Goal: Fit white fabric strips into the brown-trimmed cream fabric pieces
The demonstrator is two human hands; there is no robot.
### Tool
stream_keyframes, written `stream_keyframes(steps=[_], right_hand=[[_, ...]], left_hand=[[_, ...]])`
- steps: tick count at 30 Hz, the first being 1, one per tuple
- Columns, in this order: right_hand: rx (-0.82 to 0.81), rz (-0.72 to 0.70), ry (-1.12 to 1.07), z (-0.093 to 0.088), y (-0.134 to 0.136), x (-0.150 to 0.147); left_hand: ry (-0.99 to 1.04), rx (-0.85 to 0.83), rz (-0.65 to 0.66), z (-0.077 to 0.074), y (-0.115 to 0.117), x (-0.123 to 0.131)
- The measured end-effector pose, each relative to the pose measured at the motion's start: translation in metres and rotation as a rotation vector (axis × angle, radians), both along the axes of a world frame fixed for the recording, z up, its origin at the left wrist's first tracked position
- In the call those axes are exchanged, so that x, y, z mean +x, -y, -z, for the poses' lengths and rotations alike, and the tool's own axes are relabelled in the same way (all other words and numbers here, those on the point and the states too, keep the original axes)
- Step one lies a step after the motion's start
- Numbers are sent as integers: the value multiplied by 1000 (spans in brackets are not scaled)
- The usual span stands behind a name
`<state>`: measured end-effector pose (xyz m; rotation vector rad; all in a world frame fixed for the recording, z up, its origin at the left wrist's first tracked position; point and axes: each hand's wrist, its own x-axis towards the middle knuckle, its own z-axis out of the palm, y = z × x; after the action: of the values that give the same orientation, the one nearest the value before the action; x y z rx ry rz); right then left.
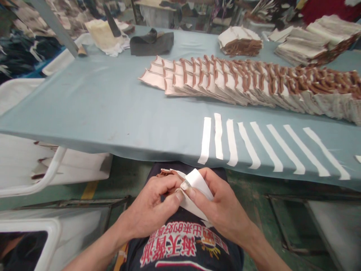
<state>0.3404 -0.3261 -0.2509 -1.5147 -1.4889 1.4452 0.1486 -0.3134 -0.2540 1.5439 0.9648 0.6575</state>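
Close to my body, below the table's front edge, my left hand [155, 201] and my right hand [222, 205] meet over a cream fabric piece [193, 207] with a brown edge. My left thumb and fingers pinch the fabric, and some of its brown edge shows above that hand. In my right hand a white strip [196, 177] is bent over against the fabric, with my thumb pressing on it. The exact spot between my fingertips is partly hidden. Several white strips [231, 143] lie in a row along the table's front edge.
A long overlapping row of cream-and-brown fabric pieces [203, 81] spans the blue-grey table [98, 101]. Fabric stacks [239, 39] and a dark cloth [152, 43] sit farther back. White bins [53, 169] stand at the left, and a metal frame [284, 229] is below right.
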Motion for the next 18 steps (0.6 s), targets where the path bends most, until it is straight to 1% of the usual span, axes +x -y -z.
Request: stream_keyframes(steps=[2,5,9,14,18], right_hand=[[24,10,30,1,3,0],[12,28,33,6,7,-1],[18,73,66,14,12,-2],[3,96,48,17,12,-1],[-15,102,71,20,13,0]], left_hand=[[41,-6,1,2,0,2],[80,-56,-20,5,0,6],[22,-70,-72,9,1,11],[-68,-31,-20,17,2,6],[-77,-32,5,20,3,3]])
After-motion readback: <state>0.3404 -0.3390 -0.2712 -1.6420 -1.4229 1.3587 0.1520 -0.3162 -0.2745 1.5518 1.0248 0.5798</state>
